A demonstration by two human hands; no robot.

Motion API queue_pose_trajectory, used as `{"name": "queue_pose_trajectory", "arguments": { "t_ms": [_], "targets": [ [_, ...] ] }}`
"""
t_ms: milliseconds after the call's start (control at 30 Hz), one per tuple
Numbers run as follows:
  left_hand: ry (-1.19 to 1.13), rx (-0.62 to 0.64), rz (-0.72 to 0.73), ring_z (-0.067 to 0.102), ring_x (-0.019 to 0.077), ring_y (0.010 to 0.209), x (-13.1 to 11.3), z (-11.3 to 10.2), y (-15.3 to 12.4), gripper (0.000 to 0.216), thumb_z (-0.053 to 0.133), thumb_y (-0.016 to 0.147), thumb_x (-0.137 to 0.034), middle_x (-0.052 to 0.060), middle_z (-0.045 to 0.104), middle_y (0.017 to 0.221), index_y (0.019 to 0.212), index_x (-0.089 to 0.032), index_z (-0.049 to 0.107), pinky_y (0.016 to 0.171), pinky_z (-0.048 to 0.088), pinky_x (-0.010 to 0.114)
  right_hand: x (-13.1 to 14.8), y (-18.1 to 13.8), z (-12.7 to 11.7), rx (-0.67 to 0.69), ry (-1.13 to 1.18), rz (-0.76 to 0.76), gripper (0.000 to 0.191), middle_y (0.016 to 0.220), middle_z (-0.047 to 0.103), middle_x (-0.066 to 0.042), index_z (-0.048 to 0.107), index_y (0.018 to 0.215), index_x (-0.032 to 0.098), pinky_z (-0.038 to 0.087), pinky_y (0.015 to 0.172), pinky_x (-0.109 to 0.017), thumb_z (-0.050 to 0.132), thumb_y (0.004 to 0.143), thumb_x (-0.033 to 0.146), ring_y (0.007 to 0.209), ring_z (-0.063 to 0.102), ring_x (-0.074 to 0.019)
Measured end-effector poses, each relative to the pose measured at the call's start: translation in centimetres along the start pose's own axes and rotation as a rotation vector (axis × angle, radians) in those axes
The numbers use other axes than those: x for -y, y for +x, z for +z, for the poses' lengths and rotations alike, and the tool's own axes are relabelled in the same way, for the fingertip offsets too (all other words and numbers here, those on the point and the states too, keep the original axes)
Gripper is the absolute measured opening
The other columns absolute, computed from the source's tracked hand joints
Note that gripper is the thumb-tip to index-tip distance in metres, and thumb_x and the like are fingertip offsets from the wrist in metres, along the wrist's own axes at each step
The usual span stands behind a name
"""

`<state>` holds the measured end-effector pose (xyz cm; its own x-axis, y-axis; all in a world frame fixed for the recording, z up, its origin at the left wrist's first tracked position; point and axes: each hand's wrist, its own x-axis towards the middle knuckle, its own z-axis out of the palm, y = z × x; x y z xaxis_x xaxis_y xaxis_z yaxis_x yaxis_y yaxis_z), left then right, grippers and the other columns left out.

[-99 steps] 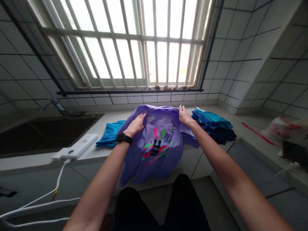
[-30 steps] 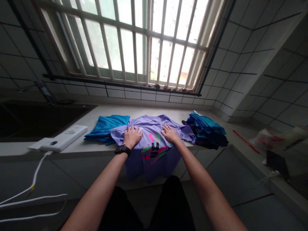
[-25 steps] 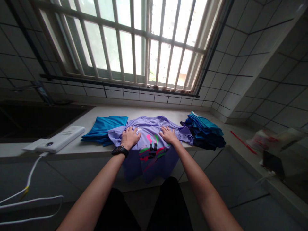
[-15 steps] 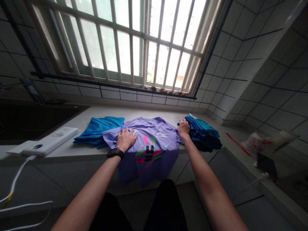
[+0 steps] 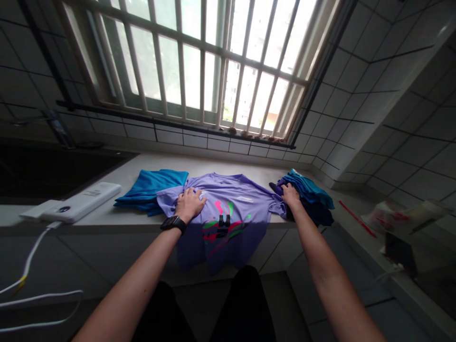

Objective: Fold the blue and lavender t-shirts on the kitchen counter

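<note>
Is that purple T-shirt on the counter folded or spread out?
Spread out: the purple T-shirt lies flat, sleeves stretched sideways, its lower part hanging over the counter.

Daylight floods through a tall white-barred window (image 5: 199, 61) at 12 o'clock, set in a white square-tiled wall (image 5: 359, 90) that turns a corner at 2 o'clock. A pale stone countertop (image 5: 228, 164) runs beneath, with a dark recessed sink (image 5: 53, 175) at 10 o'clock. Dim grey tiles (image 5: 356, 256) at 4 o'clock are probably floor.
</note>
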<state>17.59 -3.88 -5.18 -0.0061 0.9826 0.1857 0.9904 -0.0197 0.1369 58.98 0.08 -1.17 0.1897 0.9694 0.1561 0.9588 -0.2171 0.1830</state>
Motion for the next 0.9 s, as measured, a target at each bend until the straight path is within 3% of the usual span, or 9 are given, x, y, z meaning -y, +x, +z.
{"name": "queue_pose_trajectory", "arguments": {
  "t_ms": [233, 433, 600, 733, 833, 900],
  "targets": [
    [0.003, -0.006, 0.006, 0.047, 0.0316, 0.143, 0.0, 0.0, 0.0, 0.054, 0.037, 0.100, -0.041, 0.018, 0.054, 0.153, 0.146, -0.020, 0.059, 0.113, 0.040, 0.045, -1.9, 0.6, 1.5, -0.049, -0.076, -0.027, 0.038, 0.140, 0.057, -0.020, 0.063, 0.138, 0.019, 0.051, 0.095, -0.036, 0.058, 0.100, 0.021, 0.121, 0.062, -0.0296],
    [-0.015, -0.028, 0.002, 0.048, 0.0324, 0.142, -0.2, 0.1, -0.2, 0.054, 0.037, 0.100, -0.041, 0.018, 0.053, 0.153, 0.143, -0.019, 0.061, 0.113, 0.040, 0.047, -2.2, 1.1, 0.4, -0.020, 0.032, -0.096, 0.042, 0.148, 0.055, -0.017, 0.065, 0.140, 0.022, 0.049, 0.102, -0.033, 0.060, 0.099, 0.019, 0.128, 0.060, -0.0283],
    [-0.015, -0.033, 0.000, 0.047, 0.0331, 0.142, -0.2, 0.2, -0.1, 0.054, 0.037, 0.100, -0.042, 0.018, 0.053, 0.155, 0.143, -0.020, 0.061, 0.113, 0.040, 0.049, 4.0, -0.8, -0.2, -0.091, 0.191, -0.242, 0.040, 0.155, 0.053, -0.012, 0.065, 0.140, 0.021, 0.044, 0.112, -0.033, 0.048, 0.103, 0.024, 0.137, 0.055, -0.0254],
    [-0.014, -0.043, 0.003, 0.048, 0.0334, 0.141, -0.1, 0.3, -0.1, 0.053, 0.037, 0.100, -0.042, 0.019, 0.054, 0.154, 0.143, -0.019, 0.061, 0.112, 0.040, 0.049, 10.7, -2.9, 0.7, 0.092, 0.306, -0.395, 0.049, 0.164, 0.044, -0.010, 0.052, 0.153, 0.025, 0.038, 0.120, -0.041, 0.044, 0.106, 0.039, 0.148, 0.044, -0.0262],
    [-0.008, -0.047, 0.003, 0.048, 0.0330, 0.142, -0.1, 0.4, -0.2, 0.054, 0.038, 0.100, -0.041, 0.019, 0.053, 0.155, 0.144, -0.018, 0.061, 0.113, 0.040, 0.048, 13.5, -3.0, 0.7, 0.176, 0.325, -0.374, 0.055, 0.172, 0.029, -0.007, 0.039, 0.161, 0.028, 0.028, 0.124, -0.053, 0.032, 0.109, 0.045, 0.158, 0.027, -0.0274],
    [-0.003, -0.041, -0.002, 0.047, 0.0327, 0.143, -0.1, 0.3, -0.2, 0.054, 0.038, 0.100, -0.041, 0.019, 0.052, 0.156, 0.144, -0.018, 0.061, 0.113, 0.040, 0.048, 14.4, -2.5, 0.1, 0.187, 0.332, -0.295, 0.057, 0.172, 0.028, -0.009, 0.037, 0.161, 0.024, 0.026, 0.125, -0.056, 0.029, 0.108, 0.044, 0.158, 0.025, -0.0280]
  ]
}}
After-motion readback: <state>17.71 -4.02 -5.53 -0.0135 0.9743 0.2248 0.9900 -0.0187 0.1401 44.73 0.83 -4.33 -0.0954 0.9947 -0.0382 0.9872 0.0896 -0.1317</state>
